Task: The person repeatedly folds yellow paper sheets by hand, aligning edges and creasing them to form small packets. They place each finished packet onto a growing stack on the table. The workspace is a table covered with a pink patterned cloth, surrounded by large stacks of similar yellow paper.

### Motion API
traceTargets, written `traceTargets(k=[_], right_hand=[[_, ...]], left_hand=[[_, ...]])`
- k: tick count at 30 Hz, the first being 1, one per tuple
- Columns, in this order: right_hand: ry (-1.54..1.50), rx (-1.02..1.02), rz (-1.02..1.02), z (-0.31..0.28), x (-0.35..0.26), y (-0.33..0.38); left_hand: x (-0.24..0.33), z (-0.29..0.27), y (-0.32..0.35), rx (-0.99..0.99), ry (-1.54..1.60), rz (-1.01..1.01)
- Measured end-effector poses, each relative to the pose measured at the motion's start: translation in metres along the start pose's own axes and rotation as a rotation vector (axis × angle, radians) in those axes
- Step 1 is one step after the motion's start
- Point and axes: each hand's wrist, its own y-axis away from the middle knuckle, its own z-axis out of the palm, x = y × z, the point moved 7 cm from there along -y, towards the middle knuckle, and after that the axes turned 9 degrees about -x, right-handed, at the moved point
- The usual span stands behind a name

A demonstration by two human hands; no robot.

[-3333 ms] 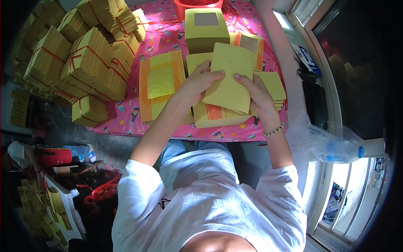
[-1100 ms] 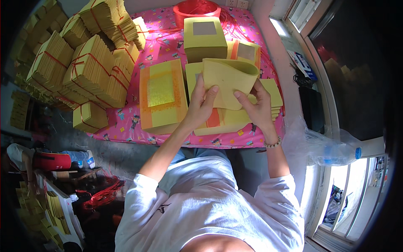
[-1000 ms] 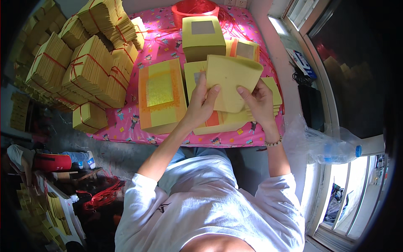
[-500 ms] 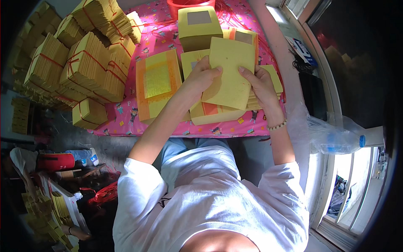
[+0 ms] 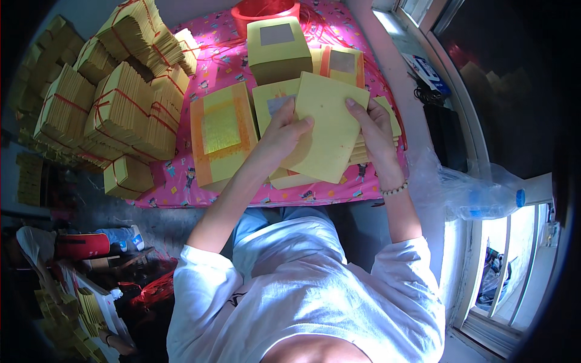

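Note:
Between my hands is a yellow sheet of paper, tilted over the paper stacks; I cannot tell whether more sheets lie under it. My left hand grips its left edge, thumb on top. On its upper right edge, my right hand is closed with the thumb on the face. Partly hidden beneath it is a yellow paper stack with a silvery square. To the left lies a stack with orange bands and a gold square. Beyond the sheet rises a taller yellow stack. Yellow paper shows beside my right hand.
Bundles of yellow paper tied with red string are piled on the left. A red basin and red strings stand at the back of the pink-covered table. A clear plastic bag hangs at right. Another person's arm shows lower left.
The paper sheet has come lower and nearer to me, its bottom edge tilting more. Both hands keep their grip. The whole view has shifted slightly.

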Motion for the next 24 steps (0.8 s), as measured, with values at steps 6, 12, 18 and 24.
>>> traceTargets(k=[6,12,18,24], right_hand=[[0.022,0.029,0.028,-0.008,0.000,0.004],[0.037,-0.161,0.173,0.014,-0.008,0.026],[0.087,-0.185,0.158,0.017,-0.001,0.040],[0.069,-0.276,0.223,0.031,0.011,0.059]], left_hand=[[0.007,0.001,0.009,0.001,-0.071,0.022],[0.012,-0.004,0.016,0.009,0.002,0.013],[0.014,0.002,0.018,-0.023,0.039,0.023],[0.022,0.004,0.023,-0.032,-0.007,0.079]])
